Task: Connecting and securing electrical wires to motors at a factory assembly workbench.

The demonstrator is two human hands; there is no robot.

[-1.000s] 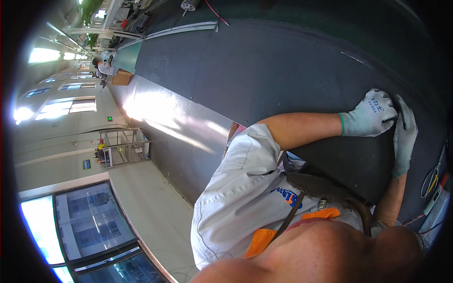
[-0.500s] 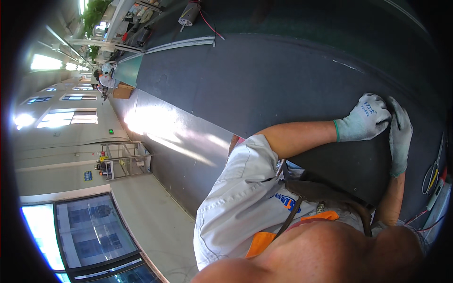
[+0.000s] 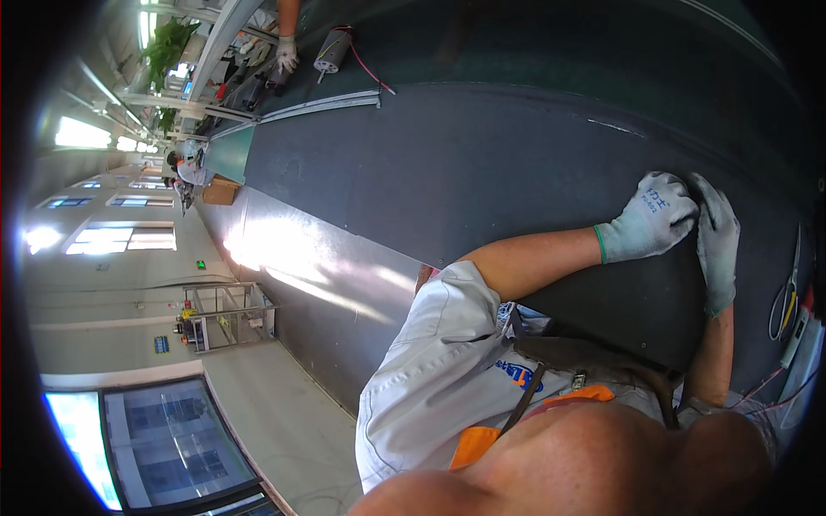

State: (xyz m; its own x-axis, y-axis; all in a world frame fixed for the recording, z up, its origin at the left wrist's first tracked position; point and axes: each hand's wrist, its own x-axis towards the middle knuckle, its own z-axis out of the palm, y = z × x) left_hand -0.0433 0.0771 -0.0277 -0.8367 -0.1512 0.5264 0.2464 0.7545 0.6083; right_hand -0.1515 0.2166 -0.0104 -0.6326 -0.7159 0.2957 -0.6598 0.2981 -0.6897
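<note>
My left hand (image 3: pixel 651 217), in a pale glove with dark-coated fingers, rests on the dark grey work table (image 3: pixel 387 163) with its fingers curled in. Whatever lies inside the curl, if anything, is hidden from view. Close beside it, on the right, my right hand (image 3: pixel 718 245) wears the same kind of glove. Its fingers are stretched out and held together, pointing away from me, and no object shows in it. The fingertips of both hands nearly meet. Scissors (image 3: pixel 782 311) with yellow-lined handles lie right of my right hand.
A grey motor (image 3: pixel 330 53) with a red lead lies at the far left, beside a co-worker's gloved hand (image 3: pixel 286 55). A metal rail (image 3: pixel 323 105) runs along there. A red-and-white tool (image 3: pixel 800 327) with wires is at the right edge. A cardboard box (image 3: pixel 221 191) stands beyond the table's left end.
A co-worker's gloved hand has come in at the top, near the motor. The view has shifted slightly. My two hands keep the same pose on the table.
</note>
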